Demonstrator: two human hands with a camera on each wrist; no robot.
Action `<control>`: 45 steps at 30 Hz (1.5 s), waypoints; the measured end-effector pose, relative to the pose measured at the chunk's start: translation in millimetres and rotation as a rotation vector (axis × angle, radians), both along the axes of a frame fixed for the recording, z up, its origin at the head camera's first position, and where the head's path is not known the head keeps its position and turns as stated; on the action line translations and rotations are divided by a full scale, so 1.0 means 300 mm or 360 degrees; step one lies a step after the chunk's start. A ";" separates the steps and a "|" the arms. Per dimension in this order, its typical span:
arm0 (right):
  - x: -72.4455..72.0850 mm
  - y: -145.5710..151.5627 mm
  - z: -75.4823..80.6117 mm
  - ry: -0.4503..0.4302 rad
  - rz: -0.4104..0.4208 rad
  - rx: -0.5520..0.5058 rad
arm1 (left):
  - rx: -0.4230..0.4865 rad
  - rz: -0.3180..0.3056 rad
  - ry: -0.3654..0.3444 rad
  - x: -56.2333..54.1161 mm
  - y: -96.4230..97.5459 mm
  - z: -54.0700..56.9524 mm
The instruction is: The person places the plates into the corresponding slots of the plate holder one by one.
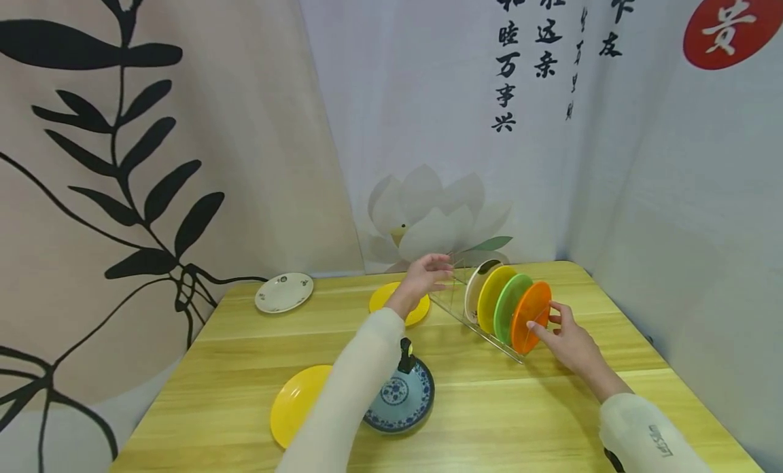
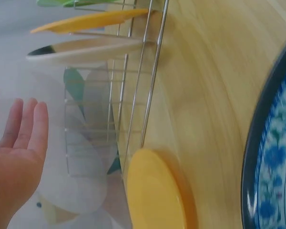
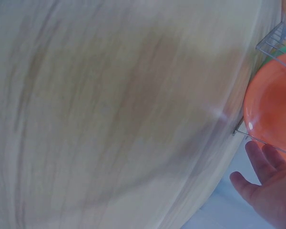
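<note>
Head view: one wooden table (image 1: 520,418), its back edge along a printed cloth (image 1: 257,119); both hands of a person are over the table, toward its back right corner.
Left hand (image 1: 426,277): near the left end of the wire rack (image 2: 152,86); its fingers are extended, with nothing held between them. In the left wrist view, a gap is seen between the fingertips and the wires.
Right hand (image 1: 565,337): beside the right end of the rack, with thumb and fingers spread and not closed around anything; whether a fingertip touches plate or wire, I cannot tell.
Orange plate (image 1: 531,317): stands on its edge in the rack, as the rightmost plate, next to the right hand.
Other rack plates: leftward from the orange one come a green plate (image 1: 505,310), a yellow rack plate (image 1: 489,300) and a white rack plate (image 1: 472,298) with a dark patch, all on edge.
Back left corner: a flowered white plate (image 1: 284,293) lies near it.
Back edge: a far yellow plate (image 1: 382,298) lies near its middle, partly hidden by the left hand and wrist.
Nearer the viewer: the left sleeve (image 1: 357,384) partly covers a near yellow plate (image 1: 296,401), closer to the table's left edge, and a blue patterned plate (image 1: 397,395) with dark rim.
</note>
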State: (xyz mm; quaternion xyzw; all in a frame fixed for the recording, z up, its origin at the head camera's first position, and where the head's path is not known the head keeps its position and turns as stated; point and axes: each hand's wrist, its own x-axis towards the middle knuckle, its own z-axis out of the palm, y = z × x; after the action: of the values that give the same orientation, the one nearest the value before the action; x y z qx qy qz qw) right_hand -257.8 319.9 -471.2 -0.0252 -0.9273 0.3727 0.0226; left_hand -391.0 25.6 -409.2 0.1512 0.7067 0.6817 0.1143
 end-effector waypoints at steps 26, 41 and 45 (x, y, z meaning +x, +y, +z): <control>0.004 0.014 -0.004 0.0021 0.0009 -0.0020 | -0.0293 0.0066 -0.0069 0.010 -0.356 0.000; 0.000 0.004 -0.002 0.0018 0.0022 -0.0039 | -0.0358 0.0161 -0.0095 0.121 -0.813 -0.107; -0.001 0.007 0.000 0.0025 0.0036 -0.0059 | -0.0390 0.0164 -0.0095 0.187 -0.940 -0.141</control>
State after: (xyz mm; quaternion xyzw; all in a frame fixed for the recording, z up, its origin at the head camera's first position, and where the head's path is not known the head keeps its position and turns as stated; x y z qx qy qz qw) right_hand -258.2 322.0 -471.3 -0.0122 -0.9203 0.3902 0.0251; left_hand -335.0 -256.4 -451.4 0.0793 0.7877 0.5995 0.1176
